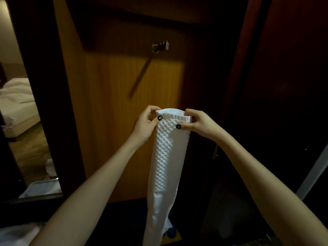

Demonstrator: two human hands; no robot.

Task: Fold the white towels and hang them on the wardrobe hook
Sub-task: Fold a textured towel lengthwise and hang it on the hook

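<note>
A white waffle-textured towel point(168, 162), folded into a long narrow strip, hangs down in front of me. My left hand point(146, 124) pinches its top left corner and my right hand point(199, 124) pinches its top right corner, thumbs on the near face. The metal wardrobe hook point(160, 46) is fixed to the wooden wardrobe panel point(113, 107) above the towel's top edge, with nothing hanging on it.
More white cloth point(16, 233) lies at the lower left corner. Left of the panel an opening or mirror shows a bed point(16, 102) and wooden floor. A dark wardrobe door point(284, 86) stands on the right. A blue item point(173, 231) lies on the floor behind the towel.
</note>
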